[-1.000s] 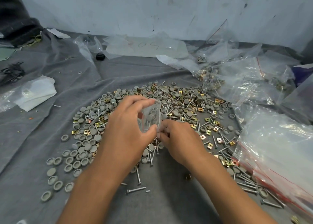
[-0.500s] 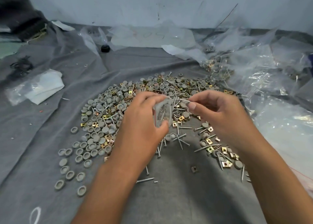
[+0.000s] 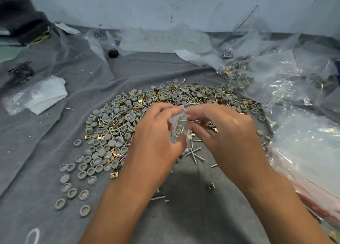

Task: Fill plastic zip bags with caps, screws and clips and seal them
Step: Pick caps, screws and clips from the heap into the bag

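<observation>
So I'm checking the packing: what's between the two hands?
In the head view, a small zip bag with a screw going in.

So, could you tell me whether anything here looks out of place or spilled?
A few stragglers: one brass clip and a screw lie apart from the main pile, near the forearms. Grey caps trail off its near left edge.

The left hand [image 3: 156, 133] hides most of the small zip bag [image 3: 177, 127]; its contents blur together.
</observation>
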Available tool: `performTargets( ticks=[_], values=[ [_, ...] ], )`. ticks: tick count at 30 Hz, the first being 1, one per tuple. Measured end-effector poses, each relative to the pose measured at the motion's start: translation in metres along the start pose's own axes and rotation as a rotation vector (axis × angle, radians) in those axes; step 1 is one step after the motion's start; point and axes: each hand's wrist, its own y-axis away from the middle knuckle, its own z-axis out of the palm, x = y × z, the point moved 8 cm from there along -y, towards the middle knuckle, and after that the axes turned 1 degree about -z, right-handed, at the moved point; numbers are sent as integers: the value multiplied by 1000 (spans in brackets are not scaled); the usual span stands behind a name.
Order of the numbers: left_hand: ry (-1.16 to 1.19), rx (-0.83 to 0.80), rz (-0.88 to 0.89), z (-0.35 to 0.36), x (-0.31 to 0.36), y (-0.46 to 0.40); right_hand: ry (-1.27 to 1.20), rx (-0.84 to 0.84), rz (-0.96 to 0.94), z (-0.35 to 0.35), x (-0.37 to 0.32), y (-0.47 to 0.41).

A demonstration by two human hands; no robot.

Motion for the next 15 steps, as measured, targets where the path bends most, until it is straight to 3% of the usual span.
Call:
performTargets(
  ticks=[4, 10, 15],
  values=[
    [16, 8, 0, -1, 0, 1, -97, 55, 84, -5, 7, -2],
    [17, 2, -6, 1, -1, 2, -91, -18, 41, 3, 4, -1],
    [12, 6, -8, 0, -2, 1, -133, 67, 96, -4, 9, -1]
  ],
)
